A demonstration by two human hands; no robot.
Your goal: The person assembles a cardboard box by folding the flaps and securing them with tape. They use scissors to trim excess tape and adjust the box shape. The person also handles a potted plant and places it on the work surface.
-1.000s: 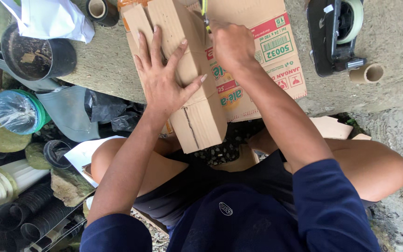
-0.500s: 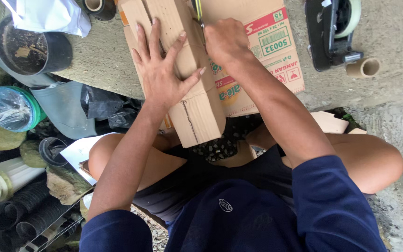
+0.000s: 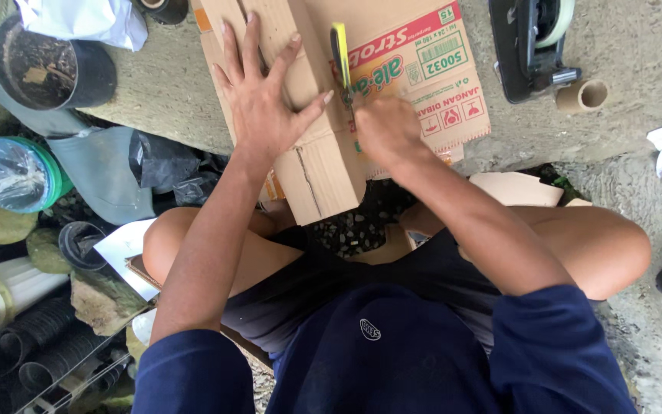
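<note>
- Cardboard box (image 3: 323, 146), flattened, lies on the concrete ledge (image 3: 637, 54) before the person's knees.
- Left hand (image 3: 262, 100) presses flat on it, fingers spread.
- Right hand (image 3: 386, 130) is closed around a yellow-handled cutter (image 3: 339, 54), which touches the box.
- Black tape dispenser (image 3: 534, 46) sits well apart.

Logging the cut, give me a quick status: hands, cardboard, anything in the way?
Left hand flat on cardboard box. Right hand grips yellow utility knife, blade end hidden. Tape dispenser and empty tape core lie apart.
</note>
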